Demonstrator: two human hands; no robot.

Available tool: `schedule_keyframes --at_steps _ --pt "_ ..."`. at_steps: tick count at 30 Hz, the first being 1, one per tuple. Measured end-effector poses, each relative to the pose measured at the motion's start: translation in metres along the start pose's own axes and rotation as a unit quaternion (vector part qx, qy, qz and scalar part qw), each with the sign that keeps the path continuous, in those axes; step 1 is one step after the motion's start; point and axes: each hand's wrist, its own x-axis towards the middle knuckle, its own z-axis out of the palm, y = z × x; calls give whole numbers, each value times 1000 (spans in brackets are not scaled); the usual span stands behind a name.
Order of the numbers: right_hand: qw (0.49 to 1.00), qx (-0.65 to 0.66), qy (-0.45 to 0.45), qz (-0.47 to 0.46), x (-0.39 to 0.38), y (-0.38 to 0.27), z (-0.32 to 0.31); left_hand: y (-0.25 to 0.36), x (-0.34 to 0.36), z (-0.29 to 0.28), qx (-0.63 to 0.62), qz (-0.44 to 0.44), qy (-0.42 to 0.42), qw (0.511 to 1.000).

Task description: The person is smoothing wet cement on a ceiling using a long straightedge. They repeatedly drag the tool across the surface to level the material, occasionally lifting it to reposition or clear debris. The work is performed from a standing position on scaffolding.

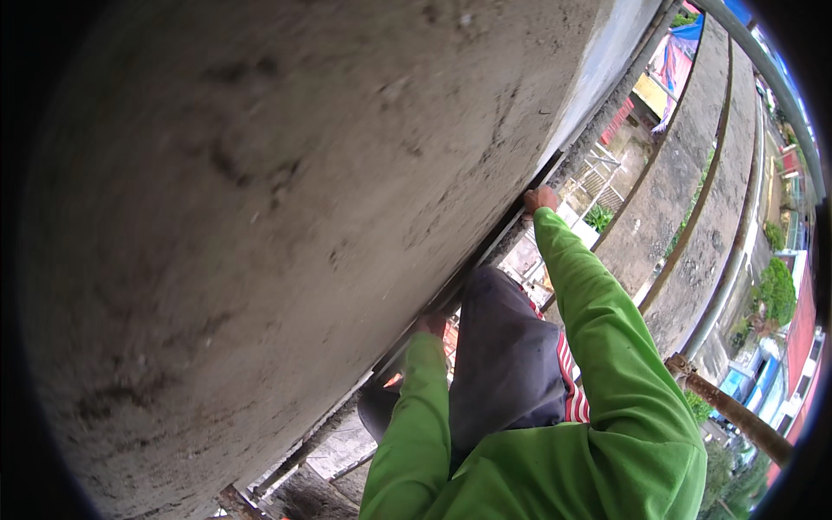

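A rough grey plastered wall fills the left side of the view. Along its edge runs a long, narrow dark straight strip. My right hand, at the end of my green sleeve, is closed on this strip at the upper middle. Farther down the same edge, my left hand reaches to the strip, partly in shadow, with its fingers hidden. My bent leg in dark trousers with striped sides lies between my two arms.
Weathered scaffold planks run along the right, with gaps showing the ground far below. A curved metal pipe and a rusty pipe with a clamp border them. Beyond are roofs, a blue tarp and trees.
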Motion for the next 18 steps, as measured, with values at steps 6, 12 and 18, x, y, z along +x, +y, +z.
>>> schedule_keyframes --at_steps 6,12,18 --pt "998 40 -27 43 5 -7 -18 -5 -10 37 59 -14 10 998" --pt "997 -35 -63 11 6 -9 -14 1 -19 35 66 -12 16 998" --pt "807 -515 -138 -256 3 6 6 26 -27 9 51 10 21 998"
